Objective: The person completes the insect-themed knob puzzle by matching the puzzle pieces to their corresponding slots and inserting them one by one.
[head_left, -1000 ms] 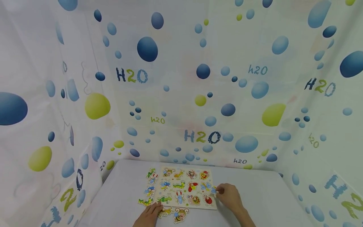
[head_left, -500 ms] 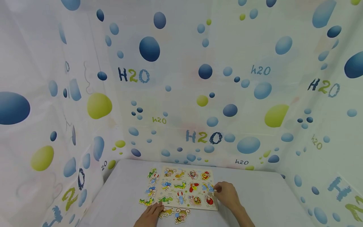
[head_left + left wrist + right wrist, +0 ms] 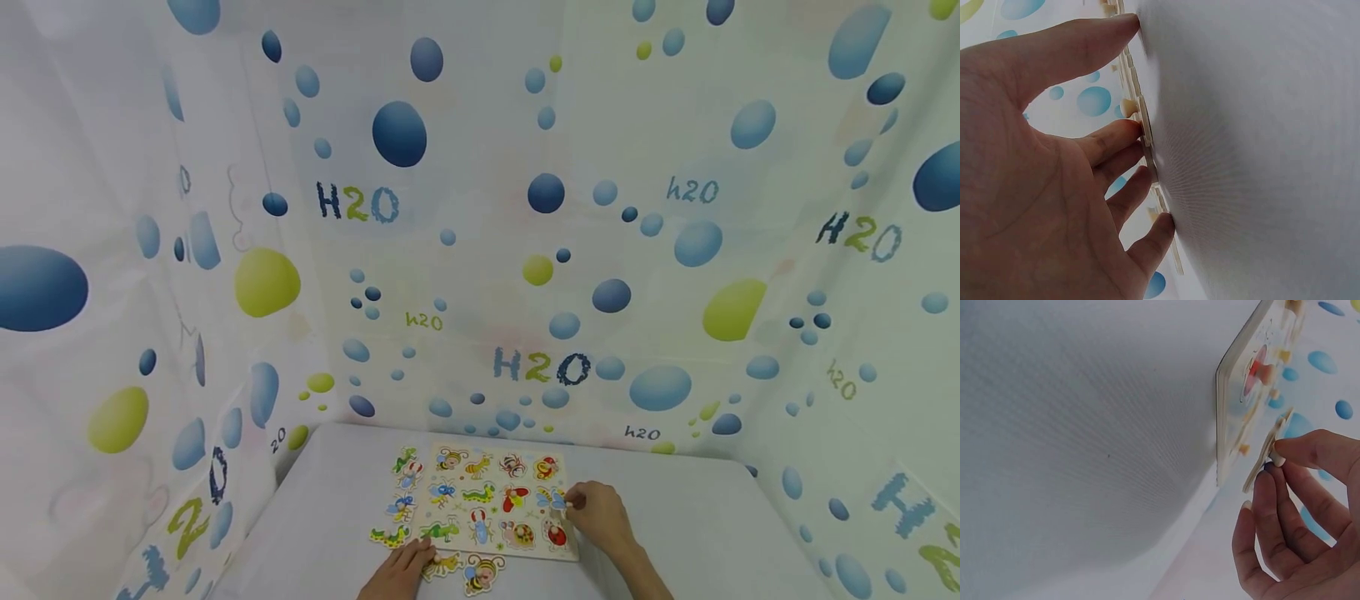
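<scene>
A pegged insect puzzle board (image 3: 461, 510) lies on the white table. My right hand (image 3: 603, 518) pinches a blue-winged dragonfly piece (image 3: 551, 498) by its knob, over the board's right side. In the right wrist view that piece (image 3: 1265, 453) is tilted and held up off the table, thumb and fingers on its peg. My left hand (image 3: 401, 571) rests at the board's near left corner, fingers extended. Its fingertips touch down beside a yellow insect piece (image 3: 444, 567); the left wrist view shows them against thin wooden edges.
Loose pieces lie left of the board: a green one (image 3: 405, 457), a red-and-blue beetle (image 3: 411, 475), a blue fly (image 3: 402, 507) and a caterpillar (image 3: 390, 537). A bee piece (image 3: 482, 575) lies in front of it. Patterned curtains (image 3: 480, 250) enclose the table.
My right hand has carried the dragonfly piece left, from the board's right edge to over its right-hand picture. The left hand stays put; the head view has shifted slightly.
</scene>
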`<move>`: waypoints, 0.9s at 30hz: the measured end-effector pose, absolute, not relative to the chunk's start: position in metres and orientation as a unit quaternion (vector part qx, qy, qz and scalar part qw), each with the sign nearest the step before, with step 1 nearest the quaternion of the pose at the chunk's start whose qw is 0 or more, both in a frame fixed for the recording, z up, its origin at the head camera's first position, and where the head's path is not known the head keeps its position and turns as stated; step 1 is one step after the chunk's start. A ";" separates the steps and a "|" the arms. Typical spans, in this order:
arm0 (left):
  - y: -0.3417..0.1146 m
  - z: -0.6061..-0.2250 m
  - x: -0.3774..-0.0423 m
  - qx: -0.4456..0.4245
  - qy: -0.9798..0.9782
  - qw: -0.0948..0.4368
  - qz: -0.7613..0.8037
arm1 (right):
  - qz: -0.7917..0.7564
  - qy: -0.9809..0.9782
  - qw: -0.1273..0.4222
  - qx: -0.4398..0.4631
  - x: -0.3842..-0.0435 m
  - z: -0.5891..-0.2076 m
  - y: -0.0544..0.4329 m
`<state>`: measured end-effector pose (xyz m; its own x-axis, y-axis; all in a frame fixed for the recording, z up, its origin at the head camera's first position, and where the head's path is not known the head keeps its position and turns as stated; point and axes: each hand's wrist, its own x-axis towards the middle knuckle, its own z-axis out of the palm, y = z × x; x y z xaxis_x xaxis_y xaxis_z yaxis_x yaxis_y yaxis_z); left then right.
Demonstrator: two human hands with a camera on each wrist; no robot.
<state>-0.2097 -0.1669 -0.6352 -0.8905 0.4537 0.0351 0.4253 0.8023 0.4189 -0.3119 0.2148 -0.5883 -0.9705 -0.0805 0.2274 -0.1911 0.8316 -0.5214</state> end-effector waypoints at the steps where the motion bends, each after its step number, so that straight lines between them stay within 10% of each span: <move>1: -0.167 -0.635 -0.209 0.231 0.949 0.034 0.212 | 0.280 -0.952 0.097 0.073 -0.312 -0.588 0.214; 27: -0.166 -0.631 -0.207 0.236 0.948 0.033 0.212 | 0.279 -0.953 0.080 0.085 -0.323 -0.589 0.203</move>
<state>-0.2069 -0.1661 -0.6308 -0.8867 0.4607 0.0381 0.4330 0.7989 0.4174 -0.3229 0.2030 -0.5889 -0.9726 -0.1173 0.2007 -0.2069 0.8301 -0.5177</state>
